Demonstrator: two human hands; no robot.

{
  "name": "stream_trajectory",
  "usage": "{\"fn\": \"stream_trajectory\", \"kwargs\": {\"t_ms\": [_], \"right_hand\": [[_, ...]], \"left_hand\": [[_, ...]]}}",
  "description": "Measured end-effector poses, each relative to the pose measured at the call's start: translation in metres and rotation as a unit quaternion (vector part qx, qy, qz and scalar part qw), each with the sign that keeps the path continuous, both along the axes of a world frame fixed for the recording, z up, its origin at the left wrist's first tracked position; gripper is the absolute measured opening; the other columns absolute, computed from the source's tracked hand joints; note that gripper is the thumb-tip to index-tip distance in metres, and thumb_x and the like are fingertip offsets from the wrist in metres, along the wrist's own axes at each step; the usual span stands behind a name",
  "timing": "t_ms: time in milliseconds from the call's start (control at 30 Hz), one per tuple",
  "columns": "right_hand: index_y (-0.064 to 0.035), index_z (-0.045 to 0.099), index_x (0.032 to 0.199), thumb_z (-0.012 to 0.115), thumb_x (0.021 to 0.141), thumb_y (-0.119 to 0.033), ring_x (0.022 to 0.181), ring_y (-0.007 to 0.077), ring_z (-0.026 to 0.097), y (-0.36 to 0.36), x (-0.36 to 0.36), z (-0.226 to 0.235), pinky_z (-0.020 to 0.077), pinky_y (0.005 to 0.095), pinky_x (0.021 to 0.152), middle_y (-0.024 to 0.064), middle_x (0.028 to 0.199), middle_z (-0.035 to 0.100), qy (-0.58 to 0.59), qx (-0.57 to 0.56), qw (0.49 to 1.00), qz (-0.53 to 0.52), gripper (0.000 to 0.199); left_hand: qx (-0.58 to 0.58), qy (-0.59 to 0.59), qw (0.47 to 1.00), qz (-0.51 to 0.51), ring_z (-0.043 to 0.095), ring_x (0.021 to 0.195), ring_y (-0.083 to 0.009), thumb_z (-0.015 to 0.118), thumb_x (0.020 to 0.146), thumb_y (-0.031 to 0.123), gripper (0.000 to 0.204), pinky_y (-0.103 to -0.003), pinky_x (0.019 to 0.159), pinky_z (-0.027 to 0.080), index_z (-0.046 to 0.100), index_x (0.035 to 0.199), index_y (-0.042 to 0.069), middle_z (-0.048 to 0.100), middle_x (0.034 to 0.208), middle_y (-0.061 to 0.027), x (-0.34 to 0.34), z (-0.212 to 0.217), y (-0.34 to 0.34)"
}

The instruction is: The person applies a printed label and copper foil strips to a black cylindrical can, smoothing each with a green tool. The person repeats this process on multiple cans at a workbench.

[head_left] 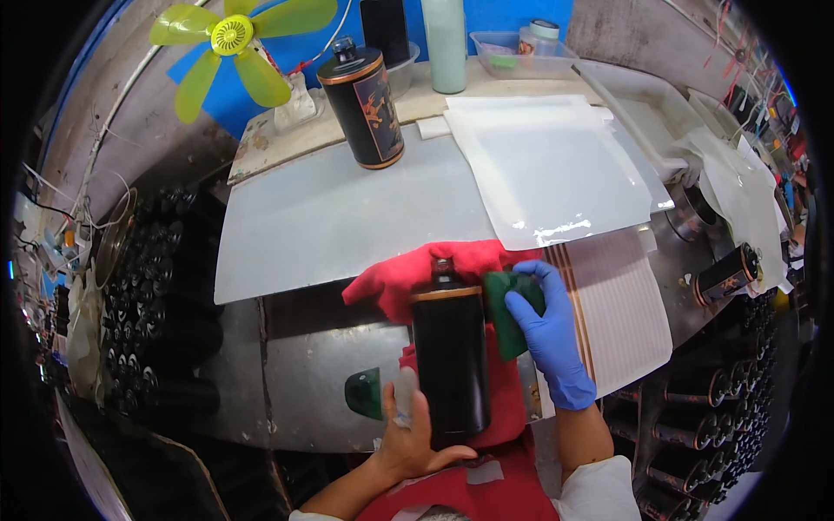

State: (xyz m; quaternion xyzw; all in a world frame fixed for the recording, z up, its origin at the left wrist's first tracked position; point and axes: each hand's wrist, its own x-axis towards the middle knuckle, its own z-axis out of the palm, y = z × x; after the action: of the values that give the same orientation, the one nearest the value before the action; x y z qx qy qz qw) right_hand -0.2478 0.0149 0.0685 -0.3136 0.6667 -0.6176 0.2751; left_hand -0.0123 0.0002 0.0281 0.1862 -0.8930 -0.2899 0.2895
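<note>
A black bottle (pixel 450 365) with a copper-coloured band at its shoulder is in front of me, over a bunched red cloth (pixel 408 273). My left hand (pixel 412 428) is bare, with pale covers on some fingers. Its fingers stretch out along the bottle's lower left side and its thumb spreads below the base; whether they touch is hard to tell. In a blue glove, my right hand (pixel 547 326) grips a flat green scraper (pixel 506 314) close to the bottle's upper right side. Another dark green piece (pixel 363 393) lies on the metal table to the left.
A finished-looking bottle (pixel 363 108) with a picture panel stands at the back, near a yellow-green fan (pixel 233 35). Translucent sheets (pixel 552 174) and a striped cloth (pixel 612 304) lie to the right. A decorated bottle (pixel 728 274) lies far right. Many dark bottles (pixel 174 330) crowd the left.
</note>
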Motion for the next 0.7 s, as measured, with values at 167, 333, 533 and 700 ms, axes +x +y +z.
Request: {"fn": "stream_trajectory", "kwargs": {"t_ms": [167, 333, 533, 700], "right_hand": [[-0.0082, 0.048, 0.112, 0.061, 0.083, -0.013, 0.082, 0.0256, 0.064, -0.020, 0.028, 0.047, 0.0499, 0.0340, 0.071, 0.0164, 0.092, 0.061, 0.147, 0.038, 0.987, 0.043, 0.032], [-0.0051, 0.048, 0.113, 0.060, 0.084, -0.008, 0.095, 0.0140, 0.053, -0.008, 0.005, 0.003, 0.0444, 0.0265, 0.084, 0.0073, 0.107, 0.054, -0.051, -0.016, 0.998, 0.040, 0.032], [-0.0040, 0.047, 0.114, 0.060, 0.084, -0.008, 0.096, 0.0134, 0.053, -0.003, -0.004, 0.004, 0.0441, 0.0261, 0.084, 0.0070, 0.107, 0.053, -0.067, 0.002, 0.998, 0.020, 0.033], [-0.0031, 0.048, 0.113, 0.062, 0.083, -0.009, 0.095, 0.0133, 0.054, -0.008, 0.005, 0.011, 0.0448, 0.0262, 0.082, 0.0071, 0.103, 0.055, -0.061, -0.002, 0.997, 0.041, 0.033]], "left_hand": [[-0.161, -0.115, 0.980, 0.009, 0.033, 0.127, -0.0451, 0.068, 0.074, 0.048, 0.069, -0.056, 0.104, 0.020, 0.051, 0.124, 0.005, 0.042, 0.128, -0.0298, -0.027, 0.031, -0.001], [0.085, 0.024, 0.995, -0.040, 0.038, 0.120, -0.0490, 0.073, 0.069, 0.046, 0.102, -0.051, 0.098, 0.034, 0.018, 0.140, -0.004, 0.040, 0.127, -0.0359, -0.005, -0.027, -0.007], [-0.002, 0.016, 1.000, 0.003, 0.043, 0.113, -0.0531, 0.072, 0.073, 0.041, 0.105, -0.054, 0.092, 0.038, 0.009, 0.138, -0.012, 0.032, 0.129, -0.0400, -0.012, 0.012, -0.012], [-0.071, -0.089, 0.993, -0.023, 0.051, 0.111, -0.0454, 0.075, 0.073, 0.027, 0.107, -0.047, 0.099, 0.034, -0.001, 0.138, -0.012, 0.045, 0.127, -0.0275, -0.014, 0.014, -0.008]]}}
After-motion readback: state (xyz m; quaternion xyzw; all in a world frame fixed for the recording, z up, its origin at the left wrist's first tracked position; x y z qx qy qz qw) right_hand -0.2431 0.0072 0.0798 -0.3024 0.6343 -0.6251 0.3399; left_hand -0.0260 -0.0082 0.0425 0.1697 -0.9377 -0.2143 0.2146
